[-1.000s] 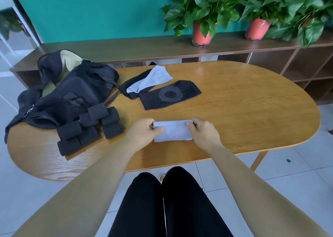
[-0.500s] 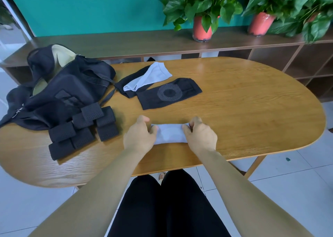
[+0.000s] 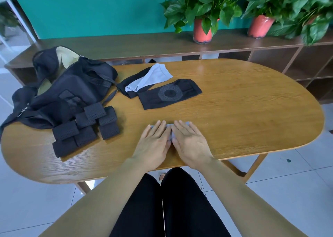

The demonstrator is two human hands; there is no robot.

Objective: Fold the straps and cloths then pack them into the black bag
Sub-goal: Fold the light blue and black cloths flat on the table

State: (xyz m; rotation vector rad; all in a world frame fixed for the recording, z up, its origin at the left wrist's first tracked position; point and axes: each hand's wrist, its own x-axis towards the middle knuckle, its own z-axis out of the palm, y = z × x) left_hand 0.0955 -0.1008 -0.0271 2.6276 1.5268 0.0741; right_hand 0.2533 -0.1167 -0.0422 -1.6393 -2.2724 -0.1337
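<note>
Light-grey cloth [image 3: 171, 131] lies near the bench [image 3: 234, 110] front edge (almost hidden) under the flat, straight-fingered left hand [image 3: 155, 143] and right hand [image 3: 191, 143], which should press evenly outward to set the crease.

The right half of the worktop [image 3: 252, 110] is bare from near to far edge and gives open passage. The black bag [image 3: 72, 92], with folded straps [image 3: 84, 130] against its near side, blocks the left end; a black cloth [image 3: 169, 96] and a grey cloth [image 3: 151, 78] lie just right of it. A bare strip separates these cloths from the left hand [image 3: 153, 143] and right hand [image 3: 191, 143], flat at near centre.
</note>
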